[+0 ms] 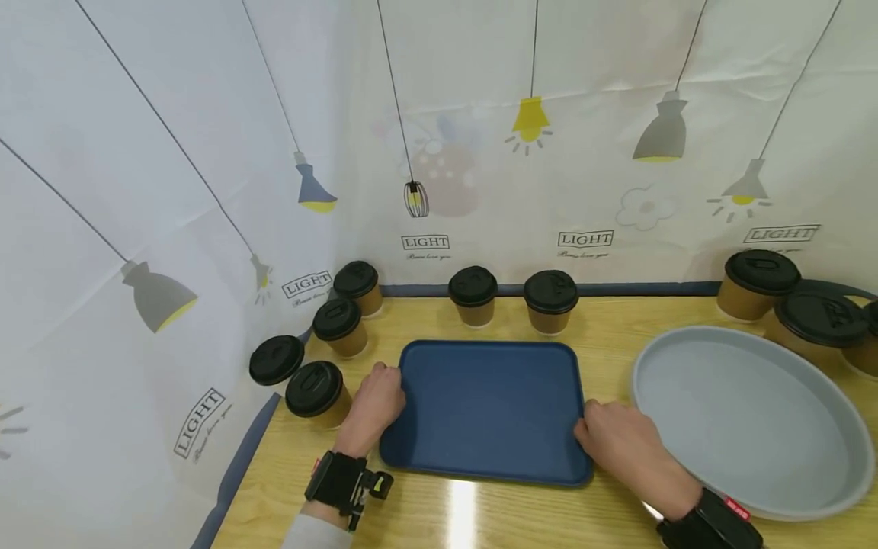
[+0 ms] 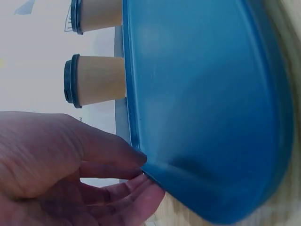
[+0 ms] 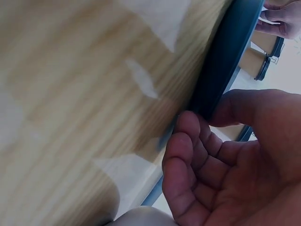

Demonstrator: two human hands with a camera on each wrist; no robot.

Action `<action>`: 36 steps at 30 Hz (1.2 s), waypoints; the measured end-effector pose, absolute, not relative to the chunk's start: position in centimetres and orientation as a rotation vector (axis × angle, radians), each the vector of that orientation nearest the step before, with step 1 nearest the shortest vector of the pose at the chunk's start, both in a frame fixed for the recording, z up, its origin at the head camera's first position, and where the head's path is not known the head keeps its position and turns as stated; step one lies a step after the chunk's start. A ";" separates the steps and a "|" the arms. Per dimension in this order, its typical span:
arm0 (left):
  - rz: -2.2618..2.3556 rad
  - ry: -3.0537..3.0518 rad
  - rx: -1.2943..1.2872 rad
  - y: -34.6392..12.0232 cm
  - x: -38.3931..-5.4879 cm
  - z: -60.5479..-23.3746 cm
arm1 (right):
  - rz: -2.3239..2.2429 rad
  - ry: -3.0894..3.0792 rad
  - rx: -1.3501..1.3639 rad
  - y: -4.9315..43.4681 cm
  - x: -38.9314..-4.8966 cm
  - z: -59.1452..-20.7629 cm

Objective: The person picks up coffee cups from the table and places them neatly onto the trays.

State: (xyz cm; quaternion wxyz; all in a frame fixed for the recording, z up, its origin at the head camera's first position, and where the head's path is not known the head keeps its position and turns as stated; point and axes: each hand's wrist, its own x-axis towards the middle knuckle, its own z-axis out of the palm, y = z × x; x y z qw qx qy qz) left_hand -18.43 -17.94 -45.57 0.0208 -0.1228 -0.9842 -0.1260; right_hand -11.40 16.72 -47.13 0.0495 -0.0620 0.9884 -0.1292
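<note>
Blue tray (image 1: pixel 490 412) lies crosswise in front of the person, low over or on the wooden table (image 1: pixel 405 511); I cannot tell whether it is raised at all. The left hand (image 1: pixel 376 400) pinches its left edge, thumb over the rim and fingers beneath, and the right hand (image 1: pixel 620 438) grips the right edge nearer the front corner, with its fingers curled under. For a steady hold, matching the two grips along the sides would probably stop the tray twisting; even force from both hands should hold it level. Room looks tightest on the left, where the nearest lidded cup (image 1: pixel 317 393) stands just beside the left wrist. A large grey tray (image 1: pixel 748 423) sits close to the right forearm, so small, straight moves with elbows tucked seem safest.
</note>
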 end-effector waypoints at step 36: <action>-0.735 -3.210 -0.317 -17.8 -19.5 -46.0 | -0.389 3.143 -0.260 19.0 -10.5 -45.8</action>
